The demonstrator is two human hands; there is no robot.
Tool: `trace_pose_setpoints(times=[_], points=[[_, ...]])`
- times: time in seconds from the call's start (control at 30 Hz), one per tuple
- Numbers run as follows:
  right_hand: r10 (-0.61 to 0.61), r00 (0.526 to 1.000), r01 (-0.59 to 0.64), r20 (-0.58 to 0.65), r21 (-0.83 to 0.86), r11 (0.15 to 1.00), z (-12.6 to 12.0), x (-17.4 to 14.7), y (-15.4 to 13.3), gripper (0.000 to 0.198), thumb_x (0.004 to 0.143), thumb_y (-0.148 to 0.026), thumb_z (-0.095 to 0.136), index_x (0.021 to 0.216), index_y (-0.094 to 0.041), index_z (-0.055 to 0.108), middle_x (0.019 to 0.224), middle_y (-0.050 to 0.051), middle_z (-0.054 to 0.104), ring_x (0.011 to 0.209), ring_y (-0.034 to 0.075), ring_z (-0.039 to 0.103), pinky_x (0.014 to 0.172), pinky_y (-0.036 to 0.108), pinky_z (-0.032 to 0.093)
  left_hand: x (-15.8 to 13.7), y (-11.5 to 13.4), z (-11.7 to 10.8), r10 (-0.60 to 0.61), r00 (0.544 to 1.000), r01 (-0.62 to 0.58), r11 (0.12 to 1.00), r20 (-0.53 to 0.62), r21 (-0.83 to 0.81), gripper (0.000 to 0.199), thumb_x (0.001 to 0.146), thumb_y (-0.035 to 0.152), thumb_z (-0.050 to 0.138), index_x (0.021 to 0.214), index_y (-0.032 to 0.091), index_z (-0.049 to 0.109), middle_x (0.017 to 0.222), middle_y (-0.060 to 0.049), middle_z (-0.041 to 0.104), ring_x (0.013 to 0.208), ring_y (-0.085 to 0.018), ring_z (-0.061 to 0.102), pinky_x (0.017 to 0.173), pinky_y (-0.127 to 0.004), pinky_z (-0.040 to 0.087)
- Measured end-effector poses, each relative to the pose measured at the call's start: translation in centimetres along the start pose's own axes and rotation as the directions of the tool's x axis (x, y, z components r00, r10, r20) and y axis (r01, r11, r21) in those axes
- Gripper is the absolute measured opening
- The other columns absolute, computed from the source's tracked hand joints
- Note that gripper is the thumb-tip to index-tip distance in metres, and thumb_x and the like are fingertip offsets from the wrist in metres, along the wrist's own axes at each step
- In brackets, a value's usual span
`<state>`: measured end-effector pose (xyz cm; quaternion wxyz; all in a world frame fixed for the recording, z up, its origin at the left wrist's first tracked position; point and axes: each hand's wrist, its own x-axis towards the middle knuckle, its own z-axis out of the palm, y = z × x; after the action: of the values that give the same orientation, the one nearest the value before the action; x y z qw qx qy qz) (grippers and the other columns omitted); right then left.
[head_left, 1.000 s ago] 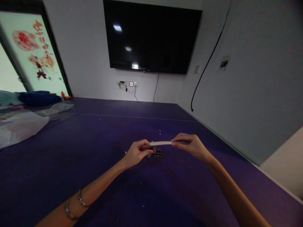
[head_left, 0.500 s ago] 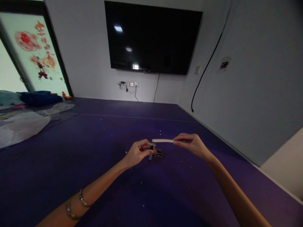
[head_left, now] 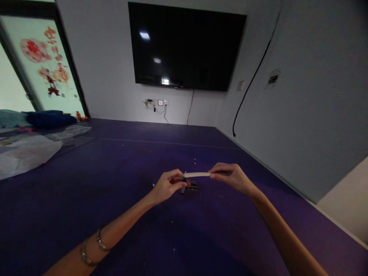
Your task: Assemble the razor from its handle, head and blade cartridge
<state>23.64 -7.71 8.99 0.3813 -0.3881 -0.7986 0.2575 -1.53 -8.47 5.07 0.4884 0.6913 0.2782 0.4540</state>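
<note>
My left hand (head_left: 169, 186) is closed in a pinch round a small grey-and-black object (head_left: 183, 189), held roughly upright; its exact kind is too small to tell. My right hand (head_left: 230, 176) grips the right end of a pale, flat, slightly bowed stick (head_left: 197, 174). The stick lies nearly level between my hands. Its left end meets or overlaps the top of the grey-and-black object by my left fingertips; contact is unclear. Behind my left fingertips, a small dark, box-like piece (head_left: 193, 186) sits on the purple surface (head_left: 184, 234).
White specks are scattered over the purple surface. Clear plastic sheeting (head_left: 31, 153) and dark blue cloth (head_left: 48, 119) lie at the left. A black television (head_left: 186, 46) hangs on the far wall, above sockets (head_left: 160, 102). A black cable (head_left: 253, 78) dangles on the right.
The left end of the stick has come down slightly onto or against the top of the grey-and-black object. My left hand stays almost still; both grips are unchanged.
</note>
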Motion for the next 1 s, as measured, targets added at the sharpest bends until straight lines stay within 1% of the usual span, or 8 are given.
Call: trace_pose_setpoints(times=[0.17,0.3,0.37,0.5,0.7,0.87,1.0], points=[[0.034,0.998,-0.034,-0.043,0.019,0.999,0.1,0.0,0.5,0.025,0.073,-0.041,0.063,0.080,-0.019,0.071,0.081,0.006,0.066,0.077,0.018,0.061,0.068,0.029,0.047,0.1,0.0,-0.1,0.043,0.999,-0.043,0.999,0.015,-0.003,0.009,0.075,0.019,0.062,0.075,0.012,0.056,0.080,-0.007,0.068,0.070,-0.014,0.062,0.068,-0.029,0.049],[0.030,1.000,-0.029,-0.006,0.087,0.996,0.2,-0.1,0.5,0.023,0.071,-0.039,0.065,0.079,-0.018,0.071,0.083,0.006,0.066,0.077,0.017,0.061,0.068,0.028,0.047,0.1,-0.2,0.0,0.026,1.000,-0.026,1.000,0.009,-0.004,0.010,0.074,0.019,0.063,0.075,0.013,0.056,0.080,-0.007,0.068,0.074,-0.015,0.062,0.068,-0.029,0.049],[0.036,0.999,-0.035,-0.001,0.085,0.996,0.2,-0.1,0.8,0.023,0.070,-0.039,0.066,0.079,-0.018,0.071,0.083,0.006,0.066,0.077,0.017,0.060,0.068,0.028,0.047,0.1,-0.2,0.0,0.030,0.999,-0.030,1.000,0.017,-0.003,0.010,0.074,0.019,0.063,0.075,0.012,0.056,0.080,-0.007,0.068,0.074,-0.015,0.062,0.068,-0.029,0.049],[0.047,0.998,-0.045,-0.031,0.064,0.997,0.2,0.0,1.3,0.023,0.071,-0.039,0.065,0.079,-0.018,0.070,0.082,0.005,0.066,0.077,0.017,0.060,0.069,0.028,0.046,-0.1,0.0,0.1,0.042,0.999,-0.042,0.999,0.030,-0.013,0.009,0.075,0.019,0.062,0.075,0.012,0.056,0.080,-0.007,0.068,0.071,-0.014,0.062,0.068,-0.029,0.049],[0.029,0.999,-0.031,0.019,0.099,0.995,0.2,-0.1,1.0,0.023,0.069,-0.040,0.067,0.077,-0.018,0.071,0.081,0.005,0.065,0.074,0.016,0.059,0.066,0.027,0.046,0.0,-0.1,0.0,0.033,0.999,-0.033,0.999,0.019,0.001,0.011,0.073,0.020,0.064,0.075,0.013,0.056,0.078,-0.007,0.069,0.067,-0.013,0.062,0.066,-0.028,0.049],[0.069,0.998,-0.067,-0.015,0.110,0.992,0.2,-0.1,1.3,0.024,0.069,-0.040,0.067,0.076,-0.018,0.070,0.080,0.005,0.065,0.074,0.016,0.059,0.066,0.027,0.046,-0.1,-0.2,-0.1,0.033,0.999,-0.033,0.999,0.022,0.020,0.009,0.074,0.020,0.062,0.075,0.013,0.057,0.080,-0.007,0.069,0.070,-0.014,0.062,0.068,-0.028,0.048],[0.048,0.998,-0.051,0.030,0.130,0.990,0.4,0.0,1.6,0.020,0.069,-0.038,0.068,0.076,-0.019,0.070,0.081,0.004,0.065,0.075,0.015,0.059,0.066,0.026,0.046,0.0,-0.1,0.0,0.013,1.000,-0.014,1.000,0.013,0.026,0.009,0.073,0.018,0.064,0.077,0.013,0.058,0.080,-0.007,0.069,0.070,-0.013,0.062,0.068,-0.028,0.047]])
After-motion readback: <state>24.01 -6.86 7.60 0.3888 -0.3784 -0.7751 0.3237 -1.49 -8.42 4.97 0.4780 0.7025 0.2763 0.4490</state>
